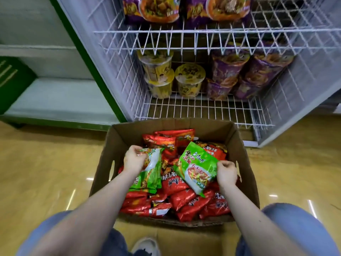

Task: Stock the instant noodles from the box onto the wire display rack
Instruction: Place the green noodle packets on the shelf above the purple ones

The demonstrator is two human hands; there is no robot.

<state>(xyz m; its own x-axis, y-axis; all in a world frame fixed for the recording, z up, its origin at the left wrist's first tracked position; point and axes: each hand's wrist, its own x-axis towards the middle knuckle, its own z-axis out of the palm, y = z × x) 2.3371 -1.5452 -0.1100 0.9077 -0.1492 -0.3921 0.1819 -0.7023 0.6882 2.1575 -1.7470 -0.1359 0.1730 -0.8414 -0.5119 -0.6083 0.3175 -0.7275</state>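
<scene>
Left hand (133,158) is gripping a green noodle packet (151,174) by its top edge, fingers curled. Right hand (226,172) is pinching a second green packet (198,166) by its side. Both are being held above the red packets (184,198) in the cardboard box (245,163), presumably for shelving. Beyond, the wire rack (199,109) is carrying cup noodles (190,80) rearward.

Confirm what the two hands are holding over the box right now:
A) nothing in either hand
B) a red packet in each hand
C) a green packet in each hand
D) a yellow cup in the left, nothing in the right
C: the left hand grips the left green packet and the right hand pinches the right green packet, both above the red packets in the box.
</scene>
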